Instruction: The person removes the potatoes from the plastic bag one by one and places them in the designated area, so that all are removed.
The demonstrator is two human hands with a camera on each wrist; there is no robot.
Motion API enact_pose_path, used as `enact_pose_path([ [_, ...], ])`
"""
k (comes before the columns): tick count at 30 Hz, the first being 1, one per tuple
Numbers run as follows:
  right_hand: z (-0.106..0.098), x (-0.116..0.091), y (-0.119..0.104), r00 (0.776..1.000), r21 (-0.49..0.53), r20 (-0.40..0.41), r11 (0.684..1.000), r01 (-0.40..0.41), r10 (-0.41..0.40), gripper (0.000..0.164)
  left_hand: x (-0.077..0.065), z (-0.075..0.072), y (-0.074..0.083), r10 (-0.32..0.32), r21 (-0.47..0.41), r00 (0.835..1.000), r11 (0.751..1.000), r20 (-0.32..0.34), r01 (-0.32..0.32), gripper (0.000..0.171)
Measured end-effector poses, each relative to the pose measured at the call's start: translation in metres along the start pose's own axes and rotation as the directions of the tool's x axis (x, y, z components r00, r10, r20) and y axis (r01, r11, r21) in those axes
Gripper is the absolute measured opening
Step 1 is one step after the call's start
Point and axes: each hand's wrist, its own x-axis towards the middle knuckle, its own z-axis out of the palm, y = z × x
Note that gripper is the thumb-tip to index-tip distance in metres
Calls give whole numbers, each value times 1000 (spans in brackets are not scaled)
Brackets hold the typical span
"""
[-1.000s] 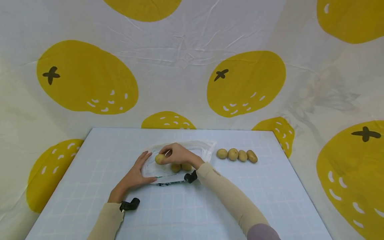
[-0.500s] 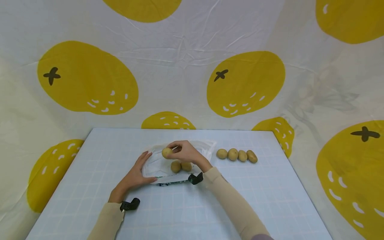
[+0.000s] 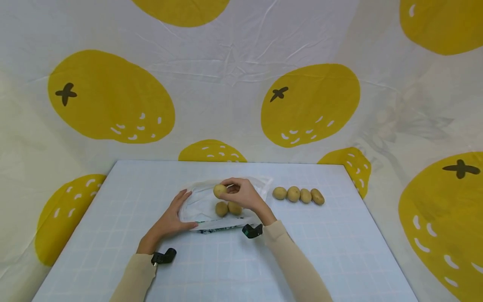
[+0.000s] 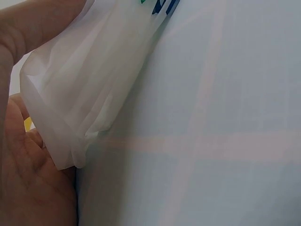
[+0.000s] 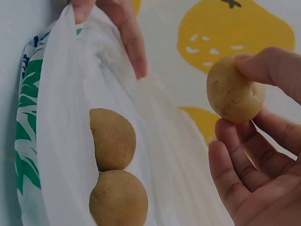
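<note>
Partly hidden by bag (image 5: 63,122): two potatoes (image 5: 114,141) | right hand (image 3: 245,194) pinches raised potato (image 5: 230,92) | left hand (image 3: 171,219) spread apart

L hand (image 3: 170,220) spreads in a wide C, thumb (image 3: 188,226) well apart from fingers (image 3: 179,200), & R hand (image 3: 244,195) pinches btwn thumb (image 5: 268,68) & fingertips (image 5: 226,128), lower fingers bent, w/ both forearms (image 3: 133,277) angled fwd & inward.
</note>
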Motion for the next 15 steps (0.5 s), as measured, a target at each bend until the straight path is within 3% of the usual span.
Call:
enact_pose_path([
  [9, -10, -27, 8, 994, -11, -112, 1000, -20, 19, 39, -1, -1, 0, 8, 4, 1000, 1000, -6, -8, 114],
  [15, -19, -49, 19, 976, 35, -206, 997, -62, 68, 39, 0, -1, 0, 11, 2, 1000, 1000, 0, -11, 114],
])
